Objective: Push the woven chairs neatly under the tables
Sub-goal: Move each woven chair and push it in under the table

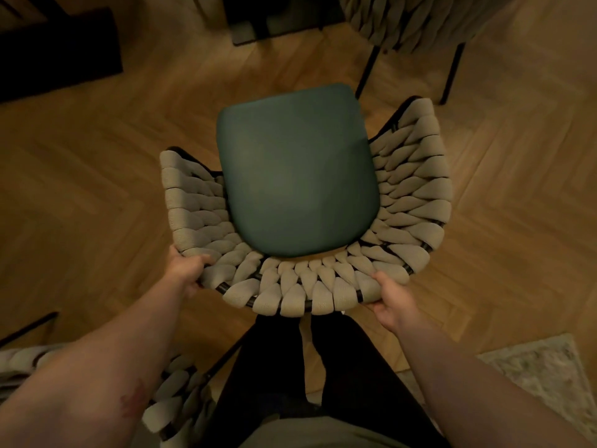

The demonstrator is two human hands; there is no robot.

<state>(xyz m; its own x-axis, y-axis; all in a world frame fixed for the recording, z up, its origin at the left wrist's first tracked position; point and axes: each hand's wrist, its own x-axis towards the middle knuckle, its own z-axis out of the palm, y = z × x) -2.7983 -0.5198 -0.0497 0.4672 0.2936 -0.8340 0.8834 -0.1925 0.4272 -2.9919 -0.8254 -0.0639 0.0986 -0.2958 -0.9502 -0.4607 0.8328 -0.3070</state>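
Directly below me stands a woven chair (410,195) with a beige rope backrest and a dark green seat cushion (297,169). My left hand (185,270) grips the backrest's rim at its left rear, thumb over the weave. At the right rear of the same rim, my right hand (392,302) holds on with fingers curled under the edge. A dark table base (274,17) is at the top, ahead of the chair's front.
A second woven chair (416,24) on thin black legs stands at the top right. Another woven chair (174,399) sits at the bottom left beside my legs. Dark furniture (55,50) fills the top left. A pale rug (546,379) lies at the bottom right on the herringbone wood floor.
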